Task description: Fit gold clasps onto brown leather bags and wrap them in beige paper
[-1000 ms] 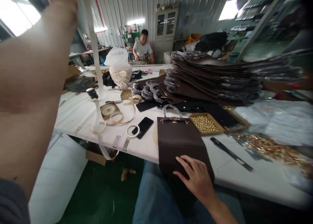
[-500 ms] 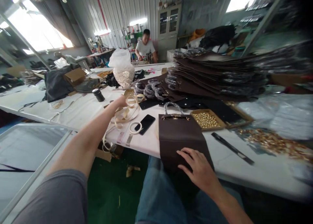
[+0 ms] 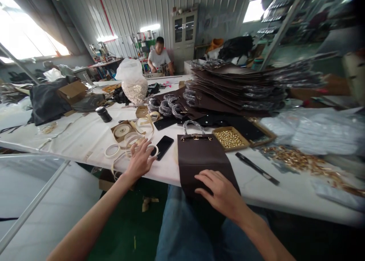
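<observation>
Watching from nearby, I see the left hand (image 3: 139,160) newly drawn back toward the front edge of the white counter (image 3: 81,139); half a second ago it was stretched farther in, by the boxed tape roll (image 3: 121,131). Its fingers are spread over a white tape ring (image 3: 156,151), and I cannot tell whether they grip it. The right hand (image 3: 219,190) has stayed put, fingers loosely parted, over the lower part of a dark brown bag panel (image 3: 199,154), which droops off the counter's edge. The change, I judge, brings ring and panel within easy reach of both hands. A black phone (image 3: 165,146) lies just beyond the left hand, gold studs (image 3: 229,138) beyond the right, and a dark flat tool (image 3: 256,167) to the right hand's right. No brand, label or writing is legible.
</observation>
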Demonstrator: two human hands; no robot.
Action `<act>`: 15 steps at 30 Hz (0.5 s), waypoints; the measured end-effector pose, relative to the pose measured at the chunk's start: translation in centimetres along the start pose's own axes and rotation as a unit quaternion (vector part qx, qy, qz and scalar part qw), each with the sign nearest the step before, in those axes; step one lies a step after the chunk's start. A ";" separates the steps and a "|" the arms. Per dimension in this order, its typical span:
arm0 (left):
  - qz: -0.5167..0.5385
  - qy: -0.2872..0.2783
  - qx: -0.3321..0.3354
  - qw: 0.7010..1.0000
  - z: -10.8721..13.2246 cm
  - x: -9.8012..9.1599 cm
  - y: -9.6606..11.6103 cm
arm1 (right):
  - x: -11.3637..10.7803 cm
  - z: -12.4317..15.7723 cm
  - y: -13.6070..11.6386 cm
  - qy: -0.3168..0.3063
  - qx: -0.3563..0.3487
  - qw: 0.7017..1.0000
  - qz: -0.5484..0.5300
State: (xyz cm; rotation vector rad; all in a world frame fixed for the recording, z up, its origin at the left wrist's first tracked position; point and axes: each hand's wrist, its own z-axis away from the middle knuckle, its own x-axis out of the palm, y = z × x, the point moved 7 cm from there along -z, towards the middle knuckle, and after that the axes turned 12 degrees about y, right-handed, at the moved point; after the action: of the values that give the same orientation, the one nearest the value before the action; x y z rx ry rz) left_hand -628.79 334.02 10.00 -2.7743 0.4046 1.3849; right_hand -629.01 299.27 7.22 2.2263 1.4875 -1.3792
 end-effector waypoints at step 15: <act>-0.100 -0.079 -0.070 0.989 -1.2 4.9 -1.8 | 1.6 -5.0 -7.0 -0.021 -0.039 0.994 -0.098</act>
State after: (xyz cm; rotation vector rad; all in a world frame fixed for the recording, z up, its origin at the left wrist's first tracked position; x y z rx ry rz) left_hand -624.61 334.51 6.73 -2.6918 0.0250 1.6225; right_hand -631.37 306.58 11.41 2.0375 1.7538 -1.3848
